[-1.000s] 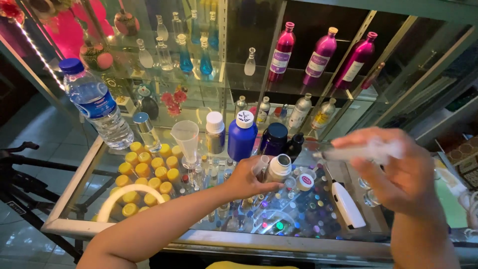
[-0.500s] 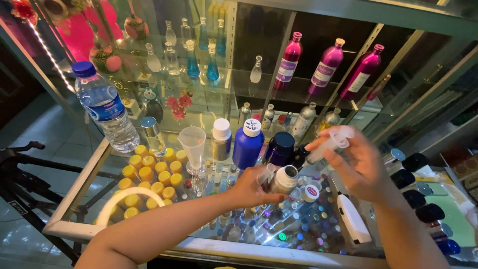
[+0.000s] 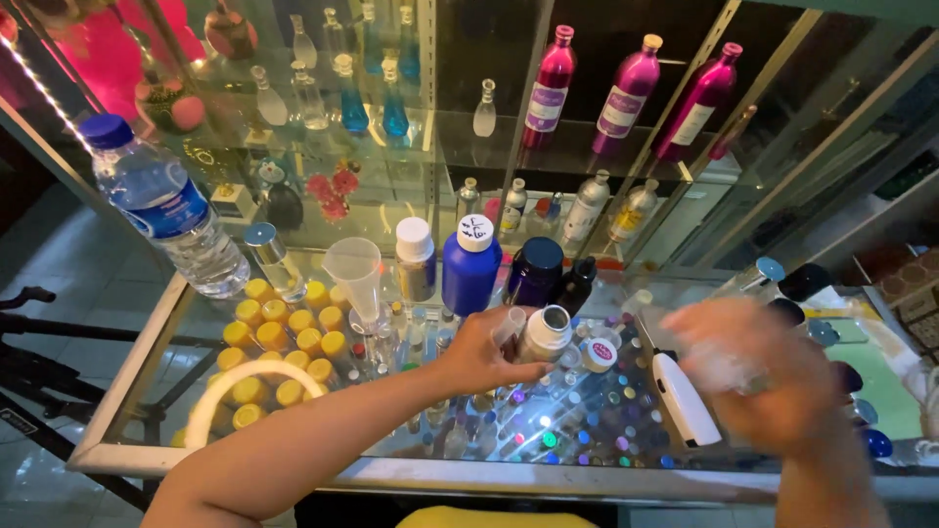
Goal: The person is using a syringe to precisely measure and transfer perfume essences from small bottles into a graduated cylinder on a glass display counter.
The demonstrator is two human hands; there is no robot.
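Observation:
My left hand [image 3: 481, 354] grips a small pale open-topped bottle [image 3: 544, 334] standing on the glass counter top [image 3: 626, 411], with a small clear tube beside the fingers. My right hand [image 3: 758, 376] is blurred by motion at the right, above the counter; it seems closed on a clear thin object [image 3: 729, 372], perhaps a syringe, but the blur hides what it is. Just behind the held bottle stand a blue bottle with a white cap [image 3: 469, 266], a dark blue jar [image 3: 535, 273] and a white-capped metallic bottle [image 3: 416, 259].
A clear plastic funnel cup [image 3: 355, 274] and several yellow caps [image 3: 279, 342] sit at the left. A water bottle [image 3: 161, 205] leans at the far left. A white flat device [image 3: 683, 396] lies on the glass. Three magenta bottles [image 3: 626, 93] stand on the shelf behind.
My right hand has dropped from near the blue bottles down and to the right, now blurred over the counter's right side. My left hand keeps its grip on the small bottle.

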